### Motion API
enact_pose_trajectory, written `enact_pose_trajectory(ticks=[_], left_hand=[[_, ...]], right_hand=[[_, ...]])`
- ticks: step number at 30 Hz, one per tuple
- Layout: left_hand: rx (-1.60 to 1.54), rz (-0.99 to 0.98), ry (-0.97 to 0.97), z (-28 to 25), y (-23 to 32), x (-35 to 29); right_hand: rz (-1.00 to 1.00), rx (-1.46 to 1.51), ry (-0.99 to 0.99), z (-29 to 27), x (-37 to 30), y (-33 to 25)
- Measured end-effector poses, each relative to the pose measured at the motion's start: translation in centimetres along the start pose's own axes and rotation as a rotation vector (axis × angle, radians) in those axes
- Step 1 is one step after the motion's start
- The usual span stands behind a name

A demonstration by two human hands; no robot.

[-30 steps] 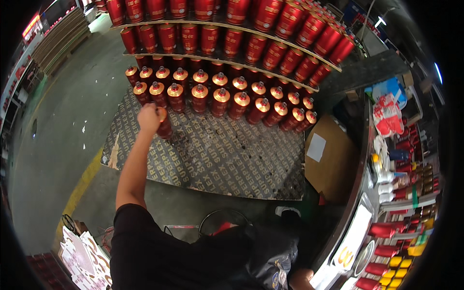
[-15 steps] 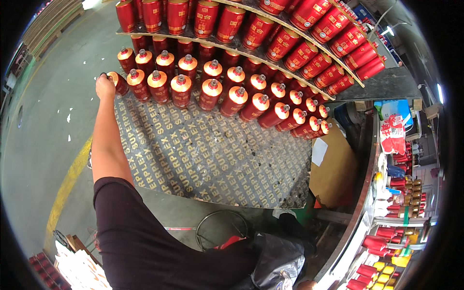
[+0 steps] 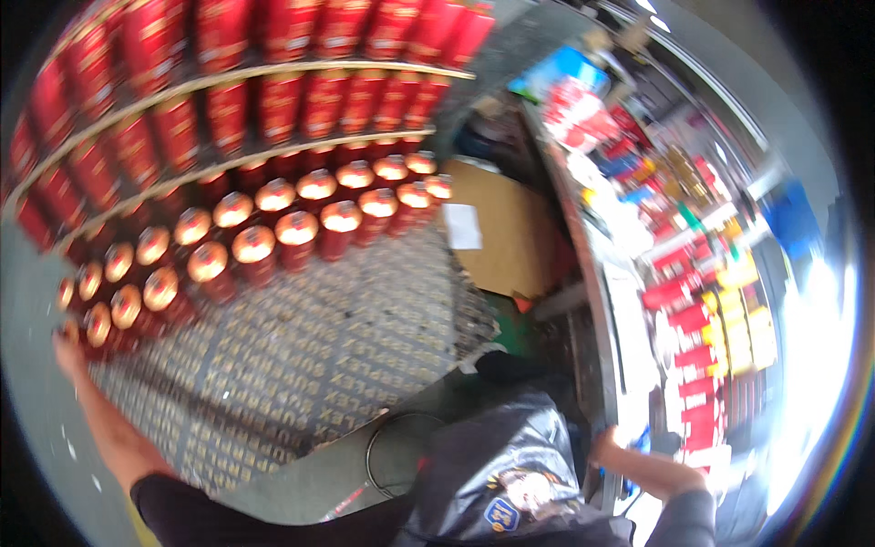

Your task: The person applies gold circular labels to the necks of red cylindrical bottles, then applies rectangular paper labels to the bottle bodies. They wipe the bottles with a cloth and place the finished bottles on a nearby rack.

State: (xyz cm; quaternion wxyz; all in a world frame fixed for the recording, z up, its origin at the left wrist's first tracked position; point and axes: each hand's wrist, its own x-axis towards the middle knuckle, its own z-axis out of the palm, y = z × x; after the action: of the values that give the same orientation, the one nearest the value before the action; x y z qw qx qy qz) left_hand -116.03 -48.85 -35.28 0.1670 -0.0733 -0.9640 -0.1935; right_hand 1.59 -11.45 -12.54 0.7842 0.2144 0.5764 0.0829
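Note:
At the far left, my left arm stretches out to the near row's end, with my left hand point(image 3: 69, 356) closed against the last red bottle point(image 3: 70, 330); motion blur hides the exact hold. Alongside it run two rows of red bottles point(image 3: 216, 266) with gold shoulders and short necks, standing upright on a patterned grey board point(image 3: 301, 365). My right hand point(image 3: 609, 448) is at the edge of the workbench point(image 3: 583, 273) on the right. Its fingers are blurred, so whether they grip anything does not show.
Behind the bottles, narrow shelf boards point(image 3: 228, 80) carry more red bottles in tiers. A brown sheet point(image 3: 510, 228) with white paper point(image 3: 462, 226) lies beyond the board's right end. Red and yellow items point(image 3: 697, 365) crowd the bench's right side. A metal ring point(image 3: 369, 456) is near my body.
My view has swung to the right, so the bottles sit farther left and more of the bench shows. My right hand has come into sight. My left hand stays by the end bottle.

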Motion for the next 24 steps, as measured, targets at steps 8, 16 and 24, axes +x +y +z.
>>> enact_pose_trajectory(ticks=[8, 16, 24], left_hand=[[-0.294, -0.191, 0.315, -1.1, 13.5, -8.3], [-1.229, 0.547, -0.623, -12.6, 64.2, -49.7], [-1.697, 1.455, -0.937, -35.7, 92.2, -79.1]], right_hand=[[0.166, 0.371, -0.105, -4.9, -2.0, -0.5], [0.041, 0.855, 0.539, -6.3, -8.8, 2.5], [0.371, 2.115, 1.504, 3.9, -19.4, 1.4]])
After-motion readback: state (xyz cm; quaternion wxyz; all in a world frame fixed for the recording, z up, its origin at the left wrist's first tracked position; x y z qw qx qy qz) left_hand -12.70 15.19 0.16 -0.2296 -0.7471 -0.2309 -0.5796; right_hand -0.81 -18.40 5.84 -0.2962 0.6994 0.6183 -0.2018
